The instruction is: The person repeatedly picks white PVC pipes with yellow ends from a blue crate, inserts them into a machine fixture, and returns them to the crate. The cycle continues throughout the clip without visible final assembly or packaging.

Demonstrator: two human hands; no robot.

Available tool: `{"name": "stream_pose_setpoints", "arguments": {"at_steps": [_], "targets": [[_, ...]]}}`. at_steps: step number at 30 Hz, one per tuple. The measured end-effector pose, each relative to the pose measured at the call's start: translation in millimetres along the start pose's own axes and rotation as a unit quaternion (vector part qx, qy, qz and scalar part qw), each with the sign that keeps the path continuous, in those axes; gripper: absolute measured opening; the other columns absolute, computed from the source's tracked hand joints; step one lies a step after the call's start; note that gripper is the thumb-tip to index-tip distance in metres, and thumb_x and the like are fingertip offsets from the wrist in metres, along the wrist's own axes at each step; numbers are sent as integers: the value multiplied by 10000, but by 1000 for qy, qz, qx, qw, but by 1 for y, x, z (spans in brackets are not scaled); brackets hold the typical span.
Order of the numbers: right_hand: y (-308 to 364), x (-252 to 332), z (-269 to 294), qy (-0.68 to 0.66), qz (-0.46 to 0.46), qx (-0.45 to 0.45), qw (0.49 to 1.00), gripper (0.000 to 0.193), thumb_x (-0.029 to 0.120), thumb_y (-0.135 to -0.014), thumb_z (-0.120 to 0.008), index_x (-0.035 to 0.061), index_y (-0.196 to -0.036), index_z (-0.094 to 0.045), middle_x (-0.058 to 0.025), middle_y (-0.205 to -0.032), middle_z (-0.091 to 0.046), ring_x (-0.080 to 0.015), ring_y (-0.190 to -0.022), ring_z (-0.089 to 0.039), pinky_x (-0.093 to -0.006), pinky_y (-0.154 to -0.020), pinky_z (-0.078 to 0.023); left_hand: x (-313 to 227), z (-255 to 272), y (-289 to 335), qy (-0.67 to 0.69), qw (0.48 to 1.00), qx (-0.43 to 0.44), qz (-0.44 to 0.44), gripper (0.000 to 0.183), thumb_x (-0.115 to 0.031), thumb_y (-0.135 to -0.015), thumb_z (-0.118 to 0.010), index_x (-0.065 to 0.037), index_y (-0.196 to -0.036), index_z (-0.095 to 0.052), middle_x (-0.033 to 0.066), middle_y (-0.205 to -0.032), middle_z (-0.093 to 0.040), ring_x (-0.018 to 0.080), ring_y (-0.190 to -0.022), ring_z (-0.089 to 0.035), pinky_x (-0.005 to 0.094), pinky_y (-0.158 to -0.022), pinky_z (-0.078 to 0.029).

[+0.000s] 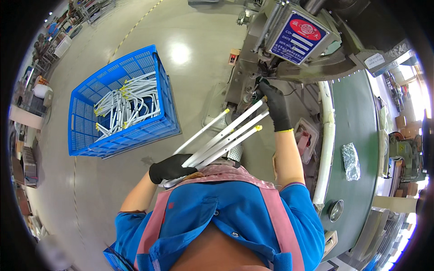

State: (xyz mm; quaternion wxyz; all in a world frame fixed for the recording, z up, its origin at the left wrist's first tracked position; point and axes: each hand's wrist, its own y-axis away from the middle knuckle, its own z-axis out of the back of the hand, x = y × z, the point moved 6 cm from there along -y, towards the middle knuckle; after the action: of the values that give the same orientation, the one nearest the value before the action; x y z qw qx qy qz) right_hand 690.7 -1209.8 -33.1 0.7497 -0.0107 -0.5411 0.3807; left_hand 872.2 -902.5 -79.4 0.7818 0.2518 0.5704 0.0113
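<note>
My left hand (174, 168), in a black glove, is closed round a bundle of white tubes (216, 144) in front of my waist. The tubes fan out up and to the right; several have yellow tips. My right hand (273, 101), also in a black glove, is raised at the tooling of a grey machine (253, 74). Its fingers are bent together by a dark part there, and what they grip is hidden. The upper tube ends lie just below and beside the right palm.
A blue plastic crate (142, 128) with several bent white tubes (131, 99) stands on the floor at left. At right runs a green-topped table (355, 135) bearing a silvery crumpled packet (351, 161) and a round metal bowl (335, 210). The machine's heavy body overhangs from above.
</note>
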Motion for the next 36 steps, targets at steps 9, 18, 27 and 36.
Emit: {"name": "stream_pose_setpoints", "arguments": {"at_steps": [9, 18, 27, 36], "targets": [[11, -30, -24, -344, -102, -198, 912, 226, 173, -923, -515, -8, -965, -643, -15, -688, -538, -126, -669, -529, -270, -655, -453, 24, 3, 4, 38, 999, 17, -35, 449, -271, -873, -633, -32, -1245, -551, 166, -1138, -633, 218, -1000, -599, 326, -889, -452], [1, 12, -8, 20, -96, -153, 983, 234, 134, -885, -594, -36, -1043, -625, -18, -849, -615, -95, -775, -533, -255, -710, -437, 2, 29, 1, 8, 998, 17, -61, 440, -191, -837, -663, -19, -1227, -552, 154, -1081, -655, 221, -927, -624, 322, -830, -479], [6, 13, -6, 18, -110, -150, 982, 265, 194, -883, -584, -31, -1019, -619, -49, -789, -591, -117, -725, -523, -280, -670, -435, -9, 41, -4, -7, 1000, 25, 7, 489, -270, -831, -668, -6, -1224, -547, 170, -1076, -646, 229, -945, -610, 324, -856, -465], [-14, -17, -15, 19, -138, -61, 988, 193, 145, -900, -603, 10, -1032, -643, 1, -770, -590, -63, -703, -497, -244, -625, -433, -4, 48, 1, 81, 996, 34, 15, 492, -269, -845, -656, 4, -1238, -542, 124, -1122, -632, 187, -989, -575, 297, -894, -439]]}}
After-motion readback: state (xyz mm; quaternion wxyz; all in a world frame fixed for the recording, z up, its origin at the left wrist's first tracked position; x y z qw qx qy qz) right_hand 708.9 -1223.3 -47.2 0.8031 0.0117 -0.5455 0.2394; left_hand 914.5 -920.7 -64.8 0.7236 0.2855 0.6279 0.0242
